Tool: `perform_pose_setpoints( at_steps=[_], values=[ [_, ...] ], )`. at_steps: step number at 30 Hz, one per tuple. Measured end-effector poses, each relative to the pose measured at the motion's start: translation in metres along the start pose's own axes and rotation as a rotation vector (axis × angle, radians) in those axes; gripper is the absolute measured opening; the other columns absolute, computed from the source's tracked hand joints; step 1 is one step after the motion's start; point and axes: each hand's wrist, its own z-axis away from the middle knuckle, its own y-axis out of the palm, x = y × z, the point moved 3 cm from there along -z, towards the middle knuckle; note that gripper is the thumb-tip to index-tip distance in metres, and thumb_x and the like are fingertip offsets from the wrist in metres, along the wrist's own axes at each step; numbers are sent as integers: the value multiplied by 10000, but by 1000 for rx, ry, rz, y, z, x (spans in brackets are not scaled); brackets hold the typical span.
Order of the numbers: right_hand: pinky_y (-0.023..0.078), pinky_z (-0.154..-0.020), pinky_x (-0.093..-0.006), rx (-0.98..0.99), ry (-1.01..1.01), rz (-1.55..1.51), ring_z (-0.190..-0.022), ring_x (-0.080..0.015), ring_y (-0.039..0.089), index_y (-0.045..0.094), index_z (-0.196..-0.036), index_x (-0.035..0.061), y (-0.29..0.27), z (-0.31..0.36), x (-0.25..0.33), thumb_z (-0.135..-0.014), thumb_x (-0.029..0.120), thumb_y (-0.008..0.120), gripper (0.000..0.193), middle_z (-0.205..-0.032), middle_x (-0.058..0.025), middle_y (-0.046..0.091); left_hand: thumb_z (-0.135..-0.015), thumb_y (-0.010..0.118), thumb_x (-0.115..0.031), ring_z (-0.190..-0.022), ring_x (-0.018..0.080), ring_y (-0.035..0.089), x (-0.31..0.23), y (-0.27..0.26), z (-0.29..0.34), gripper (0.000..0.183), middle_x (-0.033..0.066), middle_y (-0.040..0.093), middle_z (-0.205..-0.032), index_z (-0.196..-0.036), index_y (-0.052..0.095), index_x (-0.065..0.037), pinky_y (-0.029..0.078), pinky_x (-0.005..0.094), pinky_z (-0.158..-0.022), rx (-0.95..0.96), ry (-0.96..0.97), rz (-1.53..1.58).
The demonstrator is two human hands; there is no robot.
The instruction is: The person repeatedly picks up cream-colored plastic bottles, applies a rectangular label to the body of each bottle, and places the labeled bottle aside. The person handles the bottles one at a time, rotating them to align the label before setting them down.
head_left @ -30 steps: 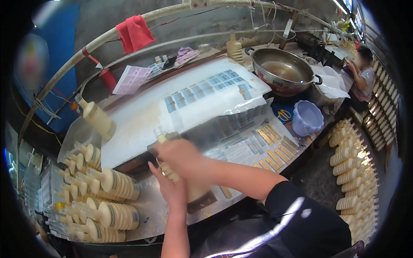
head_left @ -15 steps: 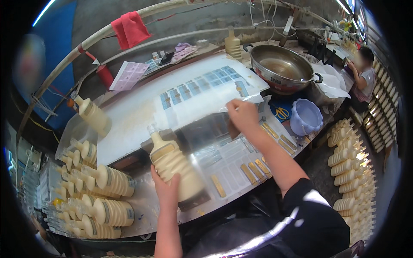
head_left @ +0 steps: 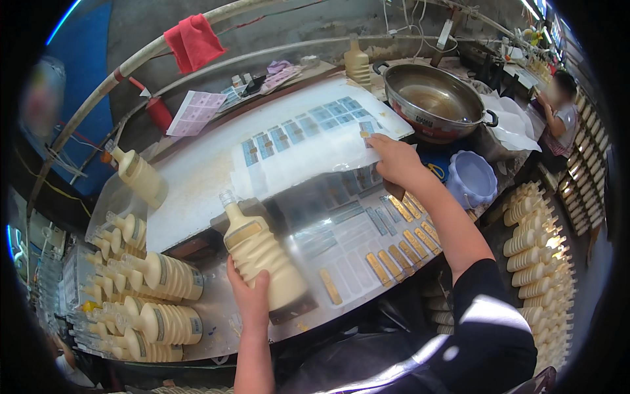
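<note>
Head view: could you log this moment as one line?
left hand: holds cream bottle | right hand: at blue label | nearby: gold strips, purple basin

left hand (head_left: 251, 297) partly behind bottle (head_left: 262, 257), forearm (head_left: 254, 358) cropped

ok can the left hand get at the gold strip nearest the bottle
Probably not directly: the left hand is on the cream bottle, which lies between it and the gold strip.

Softly glossy bottle (head_left: 259, 246), shiny metal pan (head_left: 420, 77)
</note>
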Motion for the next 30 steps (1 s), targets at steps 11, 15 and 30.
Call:
perform_pose_setpoints(
  at_steps=[11, 15, 30],
  values=[
    [580, -753, -440, -224, -236, 51, -856, -365, 711, 679, -1002, 53, 17, 10, -6, -867, 62, 635, 142, -1035, -89, 708, -894, 677, -153, -1318, 287, 514, -6, 2, 2, 835, 209, 478, -1464, -1584, 239, 16, 405, 381, -1118, -18, -17, -10],
    [568, -728, -439, -233, -200, -42, -842, -357, 706, 680, -933, 71, 14, 9, -13, -858, 93, 677, 78, -960, -99, 703, -888, 692, -172, -1302, 285, 528, -2, 1, 0, 842, 211, 495, -1449, -1581, 250, 11, 422, 380, -1100, -18, 11, -13],
    [470, -556, -206, 226, 361, -1020, -603, -36, 592, 768, -900, -11, -30, 65, 105, -908, 161, 754, 173, -751, 7, 703, -713, 854, -192, -1188, 371, 525, -45, 16, 42, 500, 170, 554, -1269, -1137, 619, -71, 426, 479, -994, -185, 860, -677]
  ],
)
